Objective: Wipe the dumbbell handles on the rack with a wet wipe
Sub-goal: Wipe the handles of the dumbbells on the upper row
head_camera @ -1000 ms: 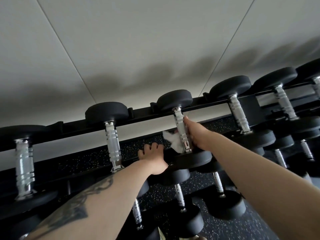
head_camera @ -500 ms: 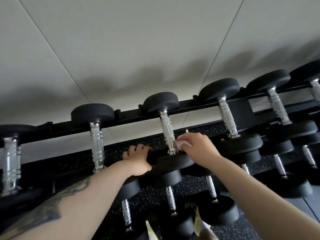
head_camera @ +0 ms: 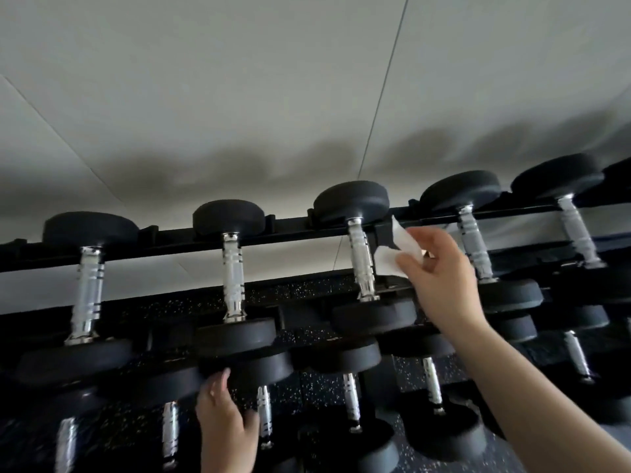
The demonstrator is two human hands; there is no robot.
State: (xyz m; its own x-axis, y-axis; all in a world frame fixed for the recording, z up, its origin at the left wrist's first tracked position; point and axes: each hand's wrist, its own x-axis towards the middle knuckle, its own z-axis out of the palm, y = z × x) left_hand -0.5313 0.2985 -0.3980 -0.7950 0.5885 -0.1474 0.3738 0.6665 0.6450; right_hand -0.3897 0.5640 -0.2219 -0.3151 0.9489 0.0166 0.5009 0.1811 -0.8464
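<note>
Black dumbbells with chrome handles lie in a row on the top tier of a black rack (head_camera: 170,248). My right hand (head_camera: 440,281) pinches a white wet wipe (head_camera: 392,257) in the air between the third handle (head_camera: 362,261) and the fourth handle (head_camera: 476,249); the wipe touches neither. My left hand (head_camera: 225,428) is low in the picture. Its fingertips reach up to the underside of a black dumbbell head (head_camera: 191,384) on the lower tier, and it holds nothing. Other top-tier handles stand at far left (head_camera: 87,295), second from left (head_camera: 234,274) and far right (head_camera: 577,230).
A lower tier holds several more dumbbells (head_camera: 351,401) below the top row. The speckled black rubber floor (head_camera: 307,291) shows behind and under the rack. A pale wall (head_camera: 307,97) rises behind it.
My right hand left the bottom of the third handle and rose to the right with the wipe. My left hand came off the rack's front edge and dropped to the lower tier.
</note>
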